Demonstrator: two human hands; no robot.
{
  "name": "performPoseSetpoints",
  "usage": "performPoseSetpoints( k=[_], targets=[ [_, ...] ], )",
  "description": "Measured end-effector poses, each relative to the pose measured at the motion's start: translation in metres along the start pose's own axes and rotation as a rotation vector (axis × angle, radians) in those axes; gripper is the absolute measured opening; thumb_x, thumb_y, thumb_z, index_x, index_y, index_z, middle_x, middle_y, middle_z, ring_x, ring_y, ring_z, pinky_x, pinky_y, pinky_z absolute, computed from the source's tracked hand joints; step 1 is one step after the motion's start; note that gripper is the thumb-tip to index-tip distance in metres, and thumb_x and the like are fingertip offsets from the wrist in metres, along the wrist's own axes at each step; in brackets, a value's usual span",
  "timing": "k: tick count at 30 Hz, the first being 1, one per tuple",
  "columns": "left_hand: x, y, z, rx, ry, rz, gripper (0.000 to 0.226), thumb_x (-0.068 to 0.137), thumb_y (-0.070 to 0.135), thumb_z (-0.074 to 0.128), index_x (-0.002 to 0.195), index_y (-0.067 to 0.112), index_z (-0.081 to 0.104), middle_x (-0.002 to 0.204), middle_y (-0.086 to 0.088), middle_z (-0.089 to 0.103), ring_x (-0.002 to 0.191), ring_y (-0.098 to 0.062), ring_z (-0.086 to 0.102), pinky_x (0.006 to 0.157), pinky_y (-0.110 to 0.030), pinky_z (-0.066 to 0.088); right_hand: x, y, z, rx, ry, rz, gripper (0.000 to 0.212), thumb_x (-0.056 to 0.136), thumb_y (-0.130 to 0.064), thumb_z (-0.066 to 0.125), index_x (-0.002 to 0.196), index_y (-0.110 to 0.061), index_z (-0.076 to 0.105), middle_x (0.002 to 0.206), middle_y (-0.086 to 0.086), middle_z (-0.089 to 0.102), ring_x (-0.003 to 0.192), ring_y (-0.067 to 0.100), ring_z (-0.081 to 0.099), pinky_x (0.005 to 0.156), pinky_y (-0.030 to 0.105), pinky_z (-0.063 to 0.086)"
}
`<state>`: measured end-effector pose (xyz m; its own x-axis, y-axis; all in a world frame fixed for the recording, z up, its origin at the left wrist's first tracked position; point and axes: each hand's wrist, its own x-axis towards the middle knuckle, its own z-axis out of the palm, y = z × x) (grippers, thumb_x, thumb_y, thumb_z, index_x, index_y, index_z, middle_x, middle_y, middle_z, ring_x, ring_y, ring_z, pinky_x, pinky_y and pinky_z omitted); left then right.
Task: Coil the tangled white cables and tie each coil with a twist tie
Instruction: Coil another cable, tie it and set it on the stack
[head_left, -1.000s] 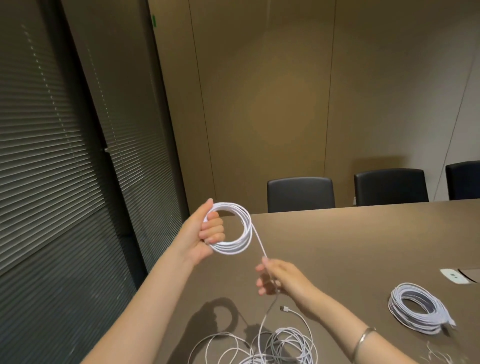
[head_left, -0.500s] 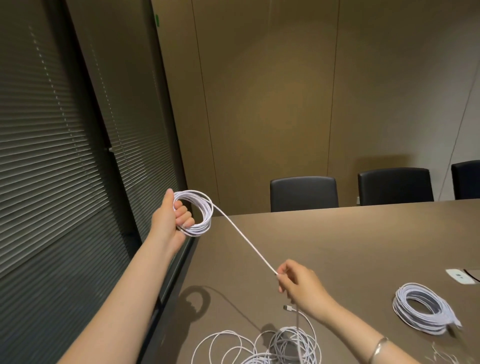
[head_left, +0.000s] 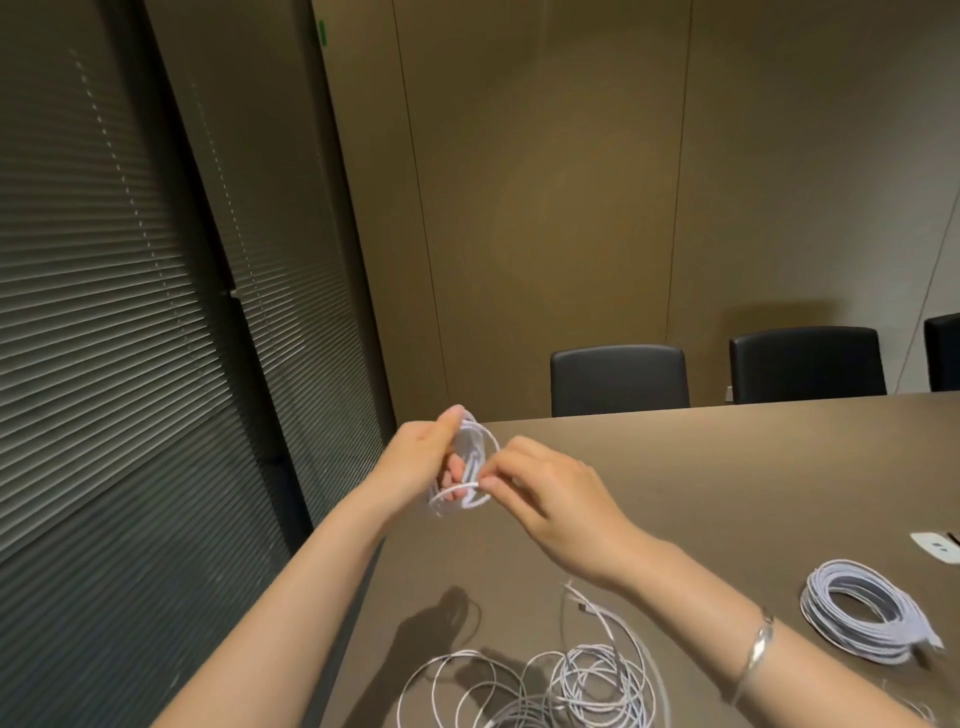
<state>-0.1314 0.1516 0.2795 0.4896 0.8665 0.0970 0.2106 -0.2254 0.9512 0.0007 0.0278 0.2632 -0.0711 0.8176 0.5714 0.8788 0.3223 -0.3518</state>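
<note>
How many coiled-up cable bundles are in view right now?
2. One coil is gripped in the left hand, with the right hand pinching its strand. A finished coil lies on the table at right. The tangled cables nearby may hide more.

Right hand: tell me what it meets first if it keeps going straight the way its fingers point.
The right hand points left, fingertips already pinching a strand at the coil. Straight on, it would likely meet the coil's loops first, then the left hand gripping them. Depth between the hands is unclear.
</note>
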Motion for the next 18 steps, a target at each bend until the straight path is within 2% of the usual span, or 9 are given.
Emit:
performPoseSetpoints(
  k=[2, 3, 4, 6, 8, 11, 15, 18],
  targets=[
    [-0.005, 0.001, 0.008, 0.012, -0.137, -0.055, 0.058, 0.102, 0.043, 0.046, 0.087, -0.009, 0.069, 0.074, -0.027, 0.068, 0.064, -0.027, 0.064, 0.054, -0.025, 0.051, 0.006, 0.005, -0.002, 0.028, 0.072, 0.005, 0.022, 0.095, -0.048, 0.039, 0.093, -0.034, 0.056, 0.083, -0.016, 0.044, 0.073, 0.007, 0.045, 0.066, 0.035, 0.043],
    [-0.008, 0.001, 0.011, -0.006, -0.206, -0.089, 0.061, 0.1, 0.046, 0.048, 0.09, -0.011, 0.068, 0.078, -0.03, 0.068, 0.069, -0.031, 0.064, 0.055, -0.025, 0.052, 0.009, 0.008, -0.003, 0.035, 0.103, 0.016, 0.024, 0.093, -0.051, 0.037, 0.092, -0.034, 0.054, 0.081, -0.017, 0.044, 0.072, 0.006, 0.044, 0.065, 0.035, 0.043],
    [-0.011, 0.001, 0.014, -0.036, -0.268, -0.127, 0.06, 0.099, 0.049, 0.05, 0.081, -0.005, 0.067, 0.072, -0.027, 0.066, 0.064, -0.03, 0.063, 0.054, -0.026, 0.051, 0.011, 0.012, -0.004, 0.042, 0.123, 0.032, 0.026, 0.092, -0.052, 0.036, 0.091, -0.035, 0.055, 0.079, -0.018, 0.044, 0.071, 0.005, 0.044, 0.064, 0.035, 0.043],
    [-0.016, 0.002, 0.017, -0.087, -0.35, -0.194, 0.054, 0.096, 0.055, 0.051, 0.062, 0.012, 0.053, 0.054, -0.01, 0.055, 0.044, -0.02, 0.053, 0.045, -0.023, 0.045, 0.013, 0.02, -0.006, 0.052, 0.13, 0.066, 0.021, 0.093, -0.048, 0.043, 0.088, -0.035, 0.059, 0.075, -0.022, 0.045, 0.07, 0.003, 0.044, 0.065, 0.033, 0.042],
    [-0.019, 0.002, 0.019, -0.179, -0.406, -0.27, 0.053, 0.095, 0.057, 0.051, 0.059, 0.019, 0.044, 0.047, -0.001, 0.041, 0.036, -0.012, 0.037, 0.04, -0.021, 0.036, 0.014, 0.027, -0.009, 0.052, 0.139, 0.091, 0.017, 0.094, -0.043, 0.048, 0.084, -0.034, 0.06, 0.075, -0.023, 0.048, 0.07, 0.004, 0.047, 0.065, 0.031, 0.042],
    [-0.019, 0.001, 0.019, -0.387, -0.521, -0.385, 0.052, 0.092, 0.06, 0.05, 0.06, 0.019, 0.044, 0.046, 0.007, 0.023, 0.034, -0.006, 0.018, 0.036, -0.019, 0.022, 0.01, 0.034, -0.012, 0.134, 0.141, 0.155, 0.019, 0.092, -0.039, 0.057, 0.076, -0.032, 0.052, 0.071, -0.014, 0.055, 0.065, 0.006, 0.05, 0.06, 0.023, 0.039],
    [-0.017, -0.001, 0.017, -0.57, -0.672, -0.475, 0.052, 0.09, 0.059, 0.051, 0.06, 0.016, 0.046, 0.041, 0.009, 0.024, 0.029, -0.003, 0.018, 0.035, -0.018, 0.011, 0.003, 0.045, -0.008, 0.315, 0.171, 0.317, 0.031, 0.084, -0.045, 0.066, 0.07, -0.022, 0.052, 0.058, -0.011, 0.05, 0.055, 0.006, 0.042, 0.055, 0.024, 0.036],
    [-0.013, -0.001, 0.014, -0.636, -0.728, -0.473, 0.05, 0.09, 0.056, 0.052, 0.06, 0.016, 0.047, 0.038, 0.009, 0.027, 0.027, -0.002, 0.022, 0.036, -0.018, 0.01, 0.0, 0.053, -0.003, 0.515, 0.148, 0.398, 0.034, 0.084, -0.046, 0.066, 0.066, -0.019, 0.053, 0.054, -0.012, 0.045, 0.054, 0.007, 0.039, 0.053, 0.023, 0.034]
  ],
)
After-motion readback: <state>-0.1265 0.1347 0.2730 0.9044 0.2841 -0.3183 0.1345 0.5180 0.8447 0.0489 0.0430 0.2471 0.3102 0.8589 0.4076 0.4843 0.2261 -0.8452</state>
